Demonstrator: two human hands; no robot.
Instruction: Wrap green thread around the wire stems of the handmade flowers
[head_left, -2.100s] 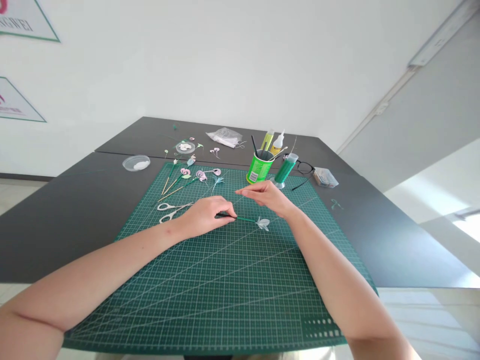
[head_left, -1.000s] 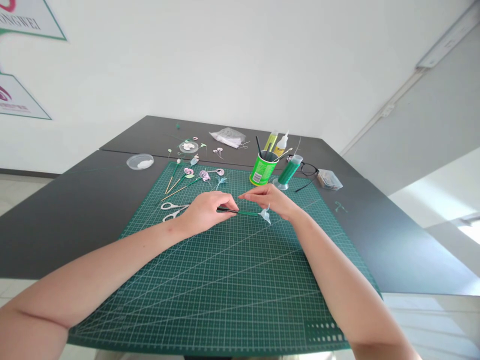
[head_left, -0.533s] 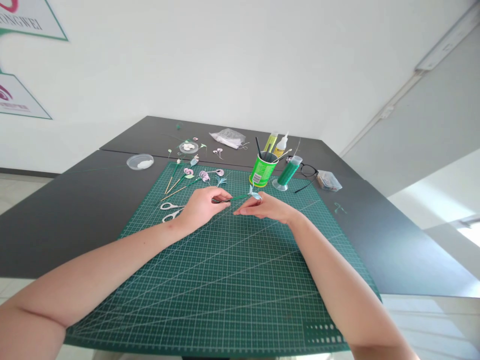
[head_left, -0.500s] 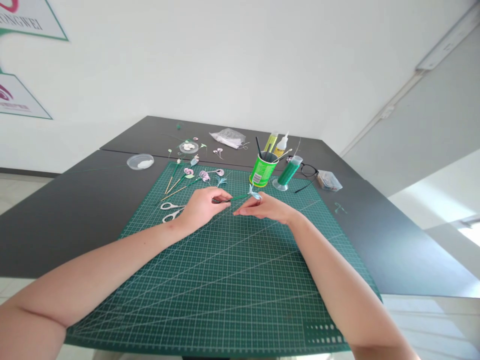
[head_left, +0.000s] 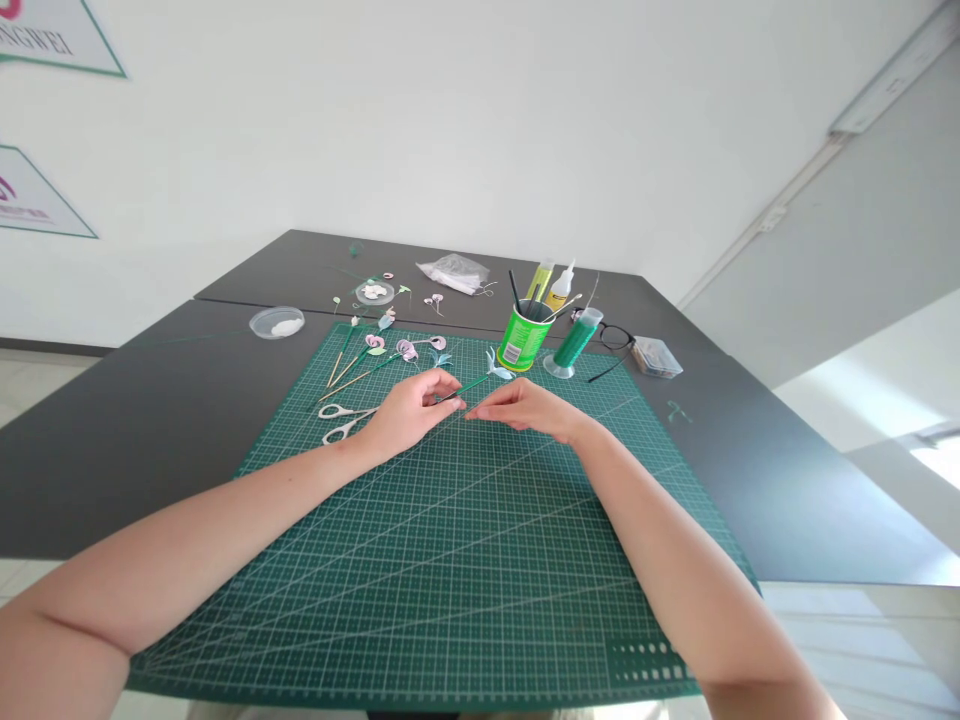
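Note:
My left hand is closed round the lower stem of a pale blue craft flower. Its green stem slants up to the right, so the bloom sits above my right fingers. My right hand is pinched just right of the left fingertips and below the stem; whatever lies between its fingers is too small to make out. White-handled scissors rest beside my left wrist, their blades partly hidden by that hand. Beyond it lie pink flowers on sticks and a loose blue flower piece.
A green cutting mat covers the front of the dark table. Behind my right hand stand a green can of tools, a glue bottle and a green thread spool. Glasses and a clear box lie right.
The blue flower has tipped upward and moved slightly left, away from the back of my right hand. My right fingertips have drawn nearer to my left fingers.

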